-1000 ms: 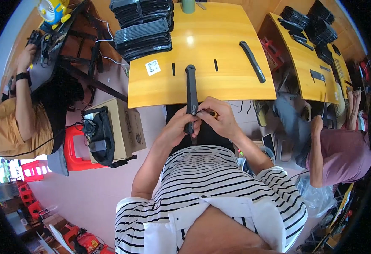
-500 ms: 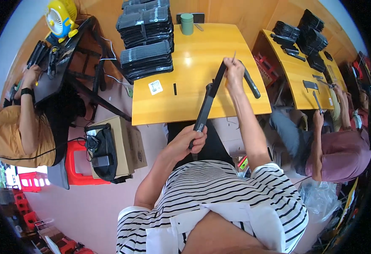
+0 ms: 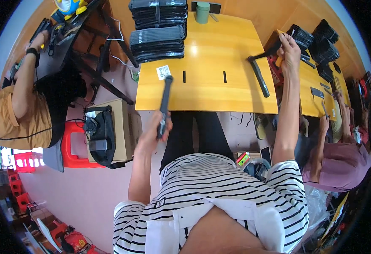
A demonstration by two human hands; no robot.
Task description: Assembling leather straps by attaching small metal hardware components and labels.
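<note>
Stripes of the person's shirt (image 3: 206,186) are filling the near edge, and both forearms are rising from it toward the yellow table (image 3: 206,91). The left hand (image 3: 155,132) is clenching the lower end of a long black bar (image 3: 165,101), which is pointing up and away so that its far tip is hanging over the table's near edge, beside a small white label (image 3: 163,72). Two short dark slots (image 3: 204,76) are sitting just past it on the tabletop. Farther right, the right hand (image 3: 289,46) is reaching out to the table's far right corner, fingers closing around the end of a second black bar (image 3: 265,54); a third bar (image 3: 260,77) is lying flat just below it, touching or nearly so. Whether that hand is gripping firmly or only pinching cannot be told.

With the left hand holding its bar by one end only, the long free end could be dipping and knocking the table edge. The stretched right hand could be nudging the flat bar off the side. At the far edge, stacks of black parts (image 3: 158,36) and a green cup (image 3: 202,12) are standing well clear.
</note>
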